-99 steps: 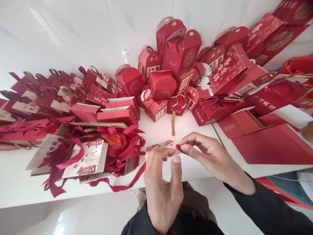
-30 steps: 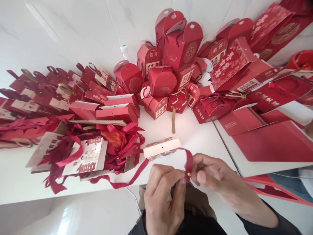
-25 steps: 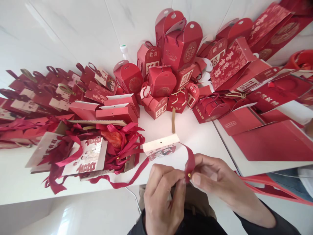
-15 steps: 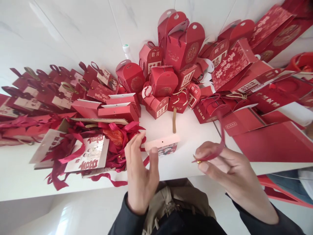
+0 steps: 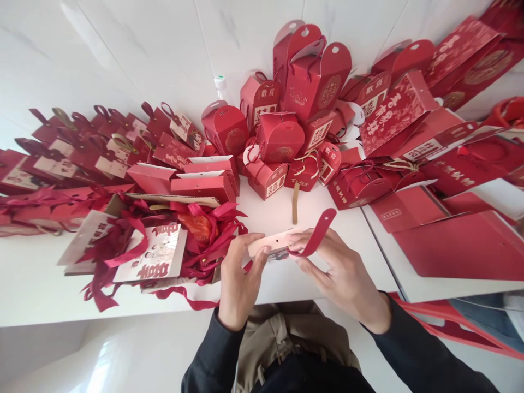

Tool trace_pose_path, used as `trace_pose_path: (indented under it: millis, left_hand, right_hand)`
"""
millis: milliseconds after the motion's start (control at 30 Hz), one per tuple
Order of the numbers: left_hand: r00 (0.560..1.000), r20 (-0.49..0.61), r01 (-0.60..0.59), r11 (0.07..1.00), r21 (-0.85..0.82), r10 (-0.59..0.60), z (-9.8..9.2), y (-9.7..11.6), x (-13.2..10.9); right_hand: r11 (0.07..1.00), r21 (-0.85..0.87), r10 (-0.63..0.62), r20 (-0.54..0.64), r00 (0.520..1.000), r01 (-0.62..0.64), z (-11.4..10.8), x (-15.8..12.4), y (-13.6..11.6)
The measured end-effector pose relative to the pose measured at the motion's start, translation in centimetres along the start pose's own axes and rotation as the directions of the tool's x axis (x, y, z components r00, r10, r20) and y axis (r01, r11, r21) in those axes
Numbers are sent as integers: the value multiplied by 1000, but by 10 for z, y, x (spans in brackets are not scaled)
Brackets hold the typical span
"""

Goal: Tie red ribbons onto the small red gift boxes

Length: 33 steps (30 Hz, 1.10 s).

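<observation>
A small pale pink gift box [image 5: 268,243] with a dark hole in its top edge stands on the white table in front of me. My left hand [image 5: 242,270] grips its left end between thumb and fingers. From the other side my right hand [image 5: 333,267] reaches to the box's right end, holding a dark red ribbon strap [image 5: 320,232] whose free end, with a hole in it, curls upward. The strap's other end is hidden by the fingers. Just behind the box lies a gold-brown strip [image 5: 295,203].
On my left an open carton [image 5: 176,201] holds red ribbons and a printed white card box [image 5: 158,252]. Red gift boxes [image 5: 280,136] crowd the back along the wall. Flat red bags [image 5: 458,245] lie on the right, past a table seam. A red stool [image 5: 450,322] stands below right.
My right hand has moved left with the ribbon strap, up to the box's right end. My left hand has closed on the box's left end. The view has shifted slightly.
</observation>
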<state>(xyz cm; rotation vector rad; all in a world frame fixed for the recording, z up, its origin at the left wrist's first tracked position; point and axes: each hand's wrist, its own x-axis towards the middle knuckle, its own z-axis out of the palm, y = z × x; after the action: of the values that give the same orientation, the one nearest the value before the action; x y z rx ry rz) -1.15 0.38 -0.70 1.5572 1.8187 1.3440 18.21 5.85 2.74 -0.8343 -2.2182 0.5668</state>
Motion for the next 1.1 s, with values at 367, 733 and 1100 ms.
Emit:
trace_pose_path:
  millis: [367, 733, 1100]
  left_hand:
    - [961, -50, -277, 958, -71, 274, 13, -15, 2]
    - [990, 68, -114, 979, -170, 127, 13, -17, 1]
    - [994, 63, -81, 987, -140, 90, 13, -12, 7]
  right_hand:
    - [1000, 0, 11, 49, 999, -11, -2, 3, -4]
    - [999, 29, 37, 37, 999, -38, 13, 6, 8]
    - [998, -55, 22, -24, 999, -23, 21, 12, 11]
